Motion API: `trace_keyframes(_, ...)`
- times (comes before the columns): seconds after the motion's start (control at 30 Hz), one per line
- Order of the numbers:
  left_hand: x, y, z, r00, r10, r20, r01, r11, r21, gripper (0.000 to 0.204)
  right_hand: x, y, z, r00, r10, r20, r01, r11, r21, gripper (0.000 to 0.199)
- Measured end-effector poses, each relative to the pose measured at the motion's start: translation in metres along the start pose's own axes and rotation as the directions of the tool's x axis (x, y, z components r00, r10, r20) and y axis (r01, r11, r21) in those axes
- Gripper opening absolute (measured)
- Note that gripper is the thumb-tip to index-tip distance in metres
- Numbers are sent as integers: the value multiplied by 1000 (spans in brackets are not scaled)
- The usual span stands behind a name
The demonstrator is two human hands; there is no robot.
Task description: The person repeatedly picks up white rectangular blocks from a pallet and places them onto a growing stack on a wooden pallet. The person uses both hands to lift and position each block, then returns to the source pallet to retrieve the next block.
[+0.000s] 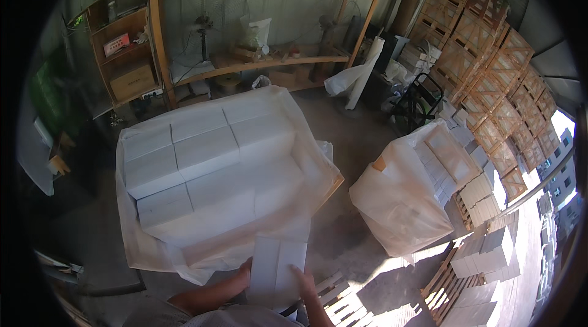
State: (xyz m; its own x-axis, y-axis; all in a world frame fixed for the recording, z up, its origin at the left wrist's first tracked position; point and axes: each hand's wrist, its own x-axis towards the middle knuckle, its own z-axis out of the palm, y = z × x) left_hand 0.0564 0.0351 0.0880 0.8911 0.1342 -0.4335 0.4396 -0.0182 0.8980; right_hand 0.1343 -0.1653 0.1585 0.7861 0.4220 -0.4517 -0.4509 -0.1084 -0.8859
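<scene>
A white cardboard box with a seam down its middle is held in front of my body. My left hand grips its left side, the fingers partly hidden behind it. On the right side, my right hand is closed on the box with the thumb on top. Just beyond stands a large stack of white boxes inside an open clear plastic liner. The held box is close to the near edge of that liner.
A smaller stack under plastic stands to the right. Wooden pallets with white boxes lie at lower right. Wooden crates are piled at far right. A wooden shelf with fans stands behind, near a white plastic roll.
</scene>
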Motion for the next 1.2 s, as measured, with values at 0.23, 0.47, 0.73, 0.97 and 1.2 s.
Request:
trace_keyframes(0.23, 71, 3, 29, 964, -261, 46, 146, 380, -913, 35, 94, -45, -54, 984, 7, 179, 7, 997, -76, 42)
trace_keyframes(0.47, 123, 28, 26, 949, 88, -303, -144, 976, -166, 37, 227, -62, -47, 942, 242, 232, -129, 900, -417, 56)
trace_keyframes(0.73, 200, 17, 32, 910, -131, -394, -406, -77, -911, 53, 352, -116, 11, 839, 270, 472, 233, 606, -760, 82)
trace_keyframes(0.97, 242, 8, 58, 812, -330, -481, -529, -68, -846, 52, 419, -114, 52, 591, 391, 706, 541, 457, -706, 100)
trace_keyframes(1.2, 306, -2, 83, 725, -325, -607, -682, -218, -698, 46, 468, -105, 68, 453, 346, 822, 768, 316, -557, 102)
